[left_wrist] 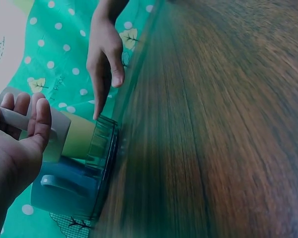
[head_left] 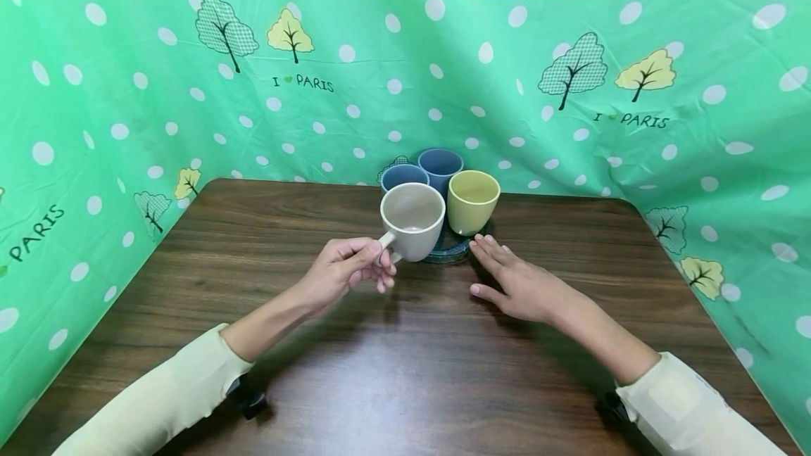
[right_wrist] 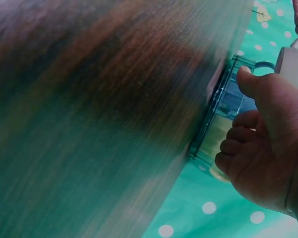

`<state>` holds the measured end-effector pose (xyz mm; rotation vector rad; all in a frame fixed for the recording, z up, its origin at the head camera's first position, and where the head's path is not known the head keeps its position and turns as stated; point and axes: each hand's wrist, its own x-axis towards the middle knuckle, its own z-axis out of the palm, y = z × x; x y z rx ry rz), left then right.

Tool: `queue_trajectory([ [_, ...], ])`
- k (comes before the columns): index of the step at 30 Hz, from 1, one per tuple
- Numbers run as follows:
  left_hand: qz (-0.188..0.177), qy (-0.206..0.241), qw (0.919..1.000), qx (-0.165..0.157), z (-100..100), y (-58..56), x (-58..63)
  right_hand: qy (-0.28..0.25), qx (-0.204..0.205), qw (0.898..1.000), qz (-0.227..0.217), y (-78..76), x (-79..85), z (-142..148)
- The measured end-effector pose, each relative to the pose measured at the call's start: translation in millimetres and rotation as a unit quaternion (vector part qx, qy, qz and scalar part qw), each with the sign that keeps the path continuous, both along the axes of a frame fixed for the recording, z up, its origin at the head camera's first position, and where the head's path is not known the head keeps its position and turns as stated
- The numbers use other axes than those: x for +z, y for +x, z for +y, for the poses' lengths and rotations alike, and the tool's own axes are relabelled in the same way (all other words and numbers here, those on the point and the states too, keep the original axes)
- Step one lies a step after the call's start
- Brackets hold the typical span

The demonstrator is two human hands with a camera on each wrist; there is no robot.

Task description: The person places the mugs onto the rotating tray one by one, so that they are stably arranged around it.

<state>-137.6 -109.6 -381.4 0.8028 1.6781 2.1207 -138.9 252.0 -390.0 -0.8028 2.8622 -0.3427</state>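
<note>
My left hand pinches the handle of an off-white mug, thumb on top. The mug is raised over the front of a round, see-through teal tray and hides part of it. On the tray stand a yellow cup at the right and two blue mugs behind. One blue mug shows its handle in the left wrist view. With fingers extended, my right hand has its fingertips right at the tray's front right rim, just below the yellow cup.
The tray stands toward the far edge of a dark wooden table. Behind and at both sides hangs a green, white-dotted cloth with printed trees. Black wrist cameras sit beneath both pale sleeves.
</note>
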Motion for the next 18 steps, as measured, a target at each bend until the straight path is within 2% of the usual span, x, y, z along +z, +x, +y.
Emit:
queue_trajectory([
  [18,-0.007,0.012,0.9999,0.0,10.8,-1.3,2.5,-0.008,0.006,1.0,-0.001,1.2,1.8,-1.8],
])
